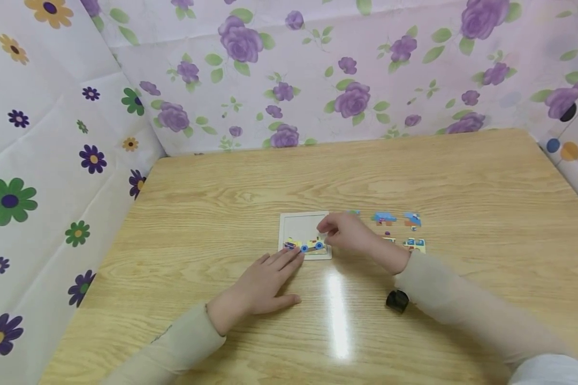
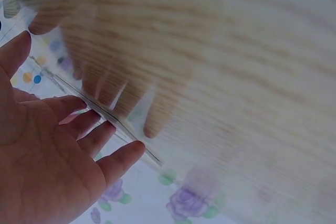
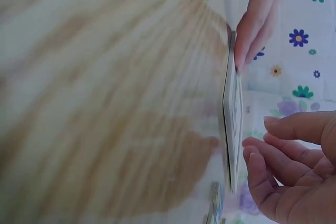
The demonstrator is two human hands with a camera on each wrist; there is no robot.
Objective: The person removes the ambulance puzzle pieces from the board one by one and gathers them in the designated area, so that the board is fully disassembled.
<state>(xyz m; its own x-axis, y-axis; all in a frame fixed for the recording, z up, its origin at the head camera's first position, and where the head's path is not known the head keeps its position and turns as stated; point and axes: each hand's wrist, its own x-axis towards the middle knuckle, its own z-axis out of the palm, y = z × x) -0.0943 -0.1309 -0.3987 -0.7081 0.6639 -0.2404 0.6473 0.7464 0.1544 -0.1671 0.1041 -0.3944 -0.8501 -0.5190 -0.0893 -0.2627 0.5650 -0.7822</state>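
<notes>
- Seems only partway through filling a white tray [image 1: 281, 230], lying flat on the wooden table [image 1: 212, 208] between both hands
- Done, judging by the layout: yellow pieces with blue wheels [image 1: 313, 246] placed along the near side of the tray; partly under fingertips, so cannot count them surely
- Left to do, apparently: filling the bare far part of the tray from the loose pieces on the right
- Among these, in the far row, a blue piece [image 1: 384, 217] and, farther right, a second blue piece [image 1: 412, 219]; in the near row, a yellow piece with blue patches [image 1: 416, 244]; others half hidden behind the right arm
- With the left hand [image 1: 265, 287], touching the tray's near left part, fingers straight and thumb spread away, pinching nothing
- With the right hand [image 1: 349, 232], hovering at the tray's right side, fingers loosely bent, thumb apart from them, no piece visible between; cannot tell whether touching the tray
- Nearer, beside the right sleeve [image 1: 443, 291], a small black object [image 1: 397, 301], too unclear to identify
- No brand, label or writing readable anywhere; prints on the pieces too small to make out
</notes>
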